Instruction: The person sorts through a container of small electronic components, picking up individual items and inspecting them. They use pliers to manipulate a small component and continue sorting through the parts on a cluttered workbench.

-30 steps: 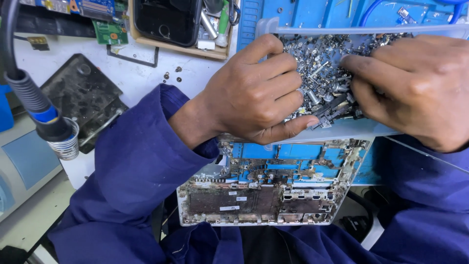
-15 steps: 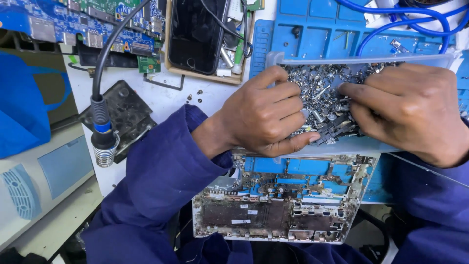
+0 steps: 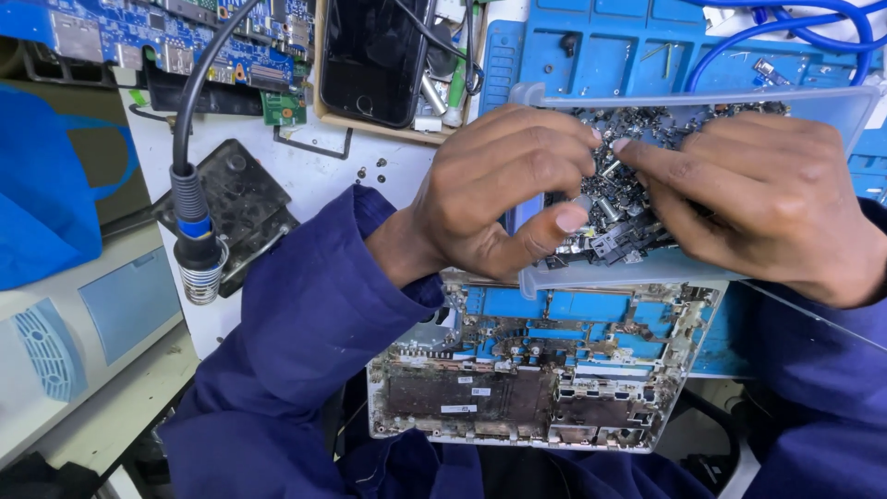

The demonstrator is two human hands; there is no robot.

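Both hands met over the clear tray [image 3: 836, 106] of small metal parts [image 3: 637, 217] (propped above the opened laptop shell [image 3: 545, 388]), the left hand [image 3: 504, 189] pinching, the right hand [image 3: 758, 199] pointing fingers into the heap.

Left hand [image 3: 499, 194] enters from lower left on a forearm in a dark blue sleeve, knuckles up, fingers curled inward with the thumb stretched rightward beneath them, its pale nail visible. Right hand [image 3: 758, 199] comes in from the right, also blue-sleeved, back of the hand facing the camera, index finger extended leftward so its tip sits just beside the left hand's fingertips. Both hands are close together, wrists angled toward each other; whether either pinches anything between its fingertips cannot be told.
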